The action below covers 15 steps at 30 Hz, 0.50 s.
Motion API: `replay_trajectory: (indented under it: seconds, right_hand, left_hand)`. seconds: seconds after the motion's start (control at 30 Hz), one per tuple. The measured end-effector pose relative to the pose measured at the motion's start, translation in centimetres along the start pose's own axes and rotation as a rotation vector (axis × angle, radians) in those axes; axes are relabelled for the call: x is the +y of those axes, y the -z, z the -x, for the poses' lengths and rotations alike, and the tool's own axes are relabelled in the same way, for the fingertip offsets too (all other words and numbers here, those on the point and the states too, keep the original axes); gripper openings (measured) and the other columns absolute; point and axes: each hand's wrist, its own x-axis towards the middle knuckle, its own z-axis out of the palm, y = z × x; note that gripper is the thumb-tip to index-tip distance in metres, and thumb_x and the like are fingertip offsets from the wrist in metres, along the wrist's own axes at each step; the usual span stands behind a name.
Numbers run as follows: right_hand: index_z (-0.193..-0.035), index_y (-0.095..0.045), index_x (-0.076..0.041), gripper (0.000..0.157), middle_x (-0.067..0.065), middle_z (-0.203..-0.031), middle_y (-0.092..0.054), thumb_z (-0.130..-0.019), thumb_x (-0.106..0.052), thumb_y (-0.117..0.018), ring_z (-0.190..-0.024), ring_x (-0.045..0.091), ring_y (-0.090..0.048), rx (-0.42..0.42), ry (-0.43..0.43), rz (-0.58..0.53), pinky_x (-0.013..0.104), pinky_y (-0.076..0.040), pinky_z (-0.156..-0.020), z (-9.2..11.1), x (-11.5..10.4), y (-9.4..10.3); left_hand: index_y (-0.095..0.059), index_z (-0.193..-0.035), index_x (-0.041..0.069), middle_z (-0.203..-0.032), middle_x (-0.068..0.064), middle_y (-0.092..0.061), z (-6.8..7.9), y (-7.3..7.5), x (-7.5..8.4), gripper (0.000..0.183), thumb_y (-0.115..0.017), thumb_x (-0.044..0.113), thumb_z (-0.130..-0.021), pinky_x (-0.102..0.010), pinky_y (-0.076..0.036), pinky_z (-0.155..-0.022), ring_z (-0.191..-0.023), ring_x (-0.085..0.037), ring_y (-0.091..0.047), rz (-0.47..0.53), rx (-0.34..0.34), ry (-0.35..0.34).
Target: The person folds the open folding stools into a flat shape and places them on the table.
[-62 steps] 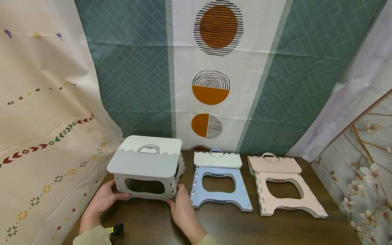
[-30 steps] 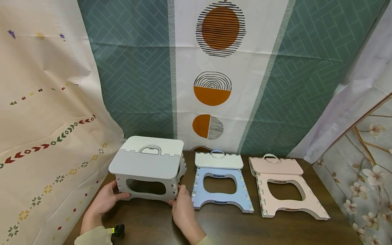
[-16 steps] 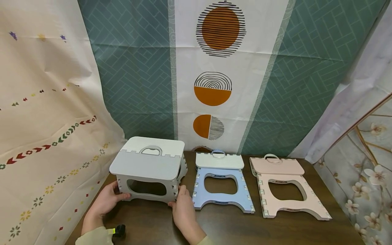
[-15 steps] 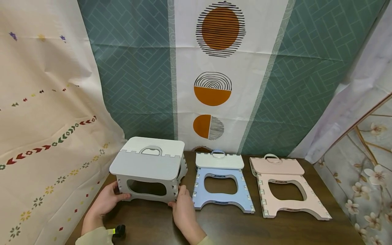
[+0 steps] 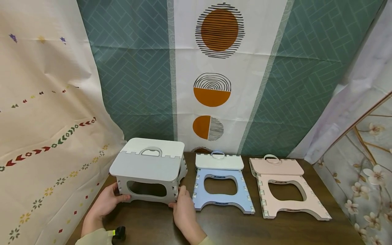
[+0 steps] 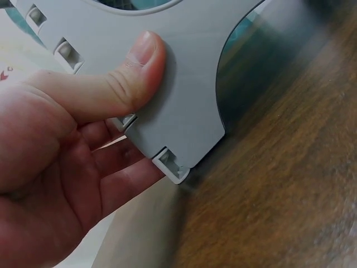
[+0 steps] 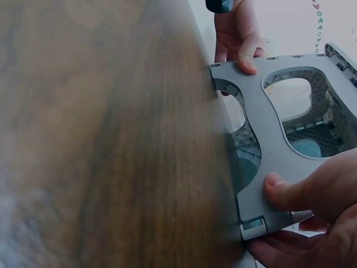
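A grey folding step stool [image 5: 145,165] with a paler back half to its top stands unfolded on the left of the table. My left hand [image 5: 105,200] grips its near left leg; in the left wrist view the thumb [image 6: 146,56] presses the front face while the fingers wrap behind the edge. My right hand [image 5: 185,209] holds the near right leg low down, its thumb [image 7: 279,190] on the front panel in the right wrist view. Beside it lie a blue folding stool [image 5: 199,190] with a white top part and a pink folding stool [image 5: 263,194], both folded flat.
The dark wooden table [image 5: 245,231] carries all the stools. A patterned green and white curtain [image 5: 137,68] hangs behind, a cream printed cloth [image 5: 46,136] along the left and a floral cloth [image 5: 361,190] on the right. A black wrist device [image 5: 118,234] sits at my left wrist.
Both hands keep their grip on the grey stool's near legs, and the stools stay where they were. The head view has shifted only slightly.
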Motion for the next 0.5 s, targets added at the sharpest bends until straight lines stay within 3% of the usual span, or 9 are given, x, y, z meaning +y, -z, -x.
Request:
replay_trajectory:
  seconds: [0.23,0.5]
  right_hand:
    - [-0.120,-0.053,-0.004,0.054,0.012,-0.094,-0.062,-0.084,-0.015,-0.091,-0.080,0.036,-0.069,-0.009,0.000,0.001,0.046,-0.054,-0.066,-0.11,0.07,-0.03]
    - [-0.115,-0.051,-0.005,0.049,0.011,-0.094,-0.060,-0.086,-0.009,-0.089,-0.078,0.033,-0.068,-0.010,0.009,0.010,0.044,-0.053,-0.064,-0.21,-0.04,-0.14]
  left_hand:
    - [-0.059,-0.134,-0.012,-0.119,-0.018,-0.072,-0.02,-0.08,0.22,0.060,-0.089,0.014,-0.089,-0.030,-0.055,-0.081,-0.104,-0.027,-0.066,-0.026,0.002,-0.023]
    - [-0.056,-0.136,-0.013,-0.124,-0.020,-0.070,-0.01,-0.12,0.45,0.059,-0.086,0.013,-0.092,-0.029,-0.054,-0.085,-0.108,-0.026,-0.065,0.018,-0.029,-0.026]
